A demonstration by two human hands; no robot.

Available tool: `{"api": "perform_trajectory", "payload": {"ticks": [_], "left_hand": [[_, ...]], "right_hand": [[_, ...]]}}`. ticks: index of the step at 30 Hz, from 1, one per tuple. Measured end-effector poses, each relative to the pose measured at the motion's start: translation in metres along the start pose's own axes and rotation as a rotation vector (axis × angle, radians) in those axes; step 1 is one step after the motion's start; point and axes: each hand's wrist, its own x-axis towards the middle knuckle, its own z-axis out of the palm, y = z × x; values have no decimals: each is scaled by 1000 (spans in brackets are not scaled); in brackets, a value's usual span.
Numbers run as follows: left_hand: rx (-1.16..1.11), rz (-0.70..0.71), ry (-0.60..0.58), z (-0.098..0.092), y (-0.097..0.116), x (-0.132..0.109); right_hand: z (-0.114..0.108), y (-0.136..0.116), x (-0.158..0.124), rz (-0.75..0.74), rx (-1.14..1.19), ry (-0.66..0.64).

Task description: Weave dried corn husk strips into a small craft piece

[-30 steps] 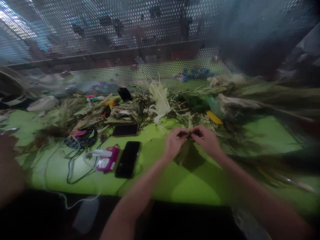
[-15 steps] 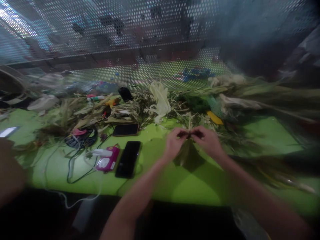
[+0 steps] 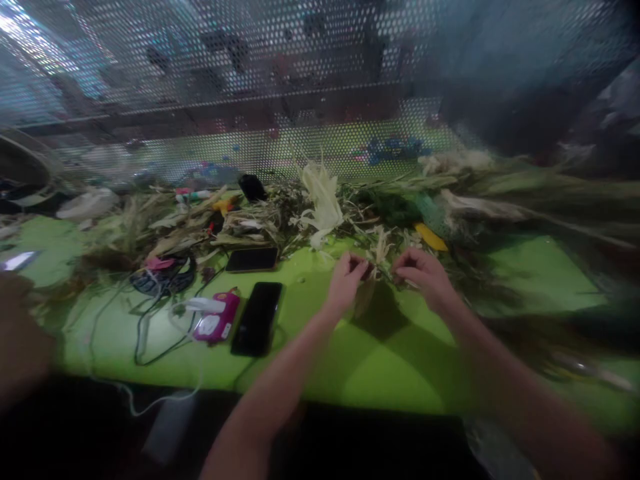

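- Head view: a person's left hand (image 3: pixel 345 281) and right hand (image 3: pixel 423 277) meet over a green bench (image 3: pixel 400 373), with a narrow gap between them.
- The left grip is pinched on a leaf (image 3: pixel 362 297). It hangs from the fingertips toward the bench, long axis running roughly toward the camera.
- The leaf lies just left of the right hand, and the left hand is the nearer.
- The right fingers are curled. Blur hides whether they clasp a strand, so that grip cannot be told.
- Husks (image 3: pixel 323 200) are heaped beyond both hands, below a mesh (image 3: pixel 250 80).
- A black phone (image 3: pixel 257 318) and a pink charger (image 3: pixel 216 321) lie well left.
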Motion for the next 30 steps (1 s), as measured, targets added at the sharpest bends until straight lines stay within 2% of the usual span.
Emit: {"api": "perform_trajectory", "payload": {"ticks": [4,8,12,17,21,26,30], "left_hand": [[-13,-36,-8,2,-1,-2],[25,-24,22,5,-4,-2],[58,57,72,6,-3,-3],[101,155,-82,5,8,-8],[136,172,-140,5,10,-7],[-15,80,-179,5,4,-4],[-47,90,-210,5,3,-5]], "right_hand": [[7,-4,-4,-64,194,-31],[14,-4,-5,-60,359,-71],[15,-3,-3,-28,244,-56],[18,-4,-4,-88,-114,-33],[21,0,-5,-149,-300,25],[17,5,-1,-89,-253,61],[15,6,1,-82,-160,25]]}}
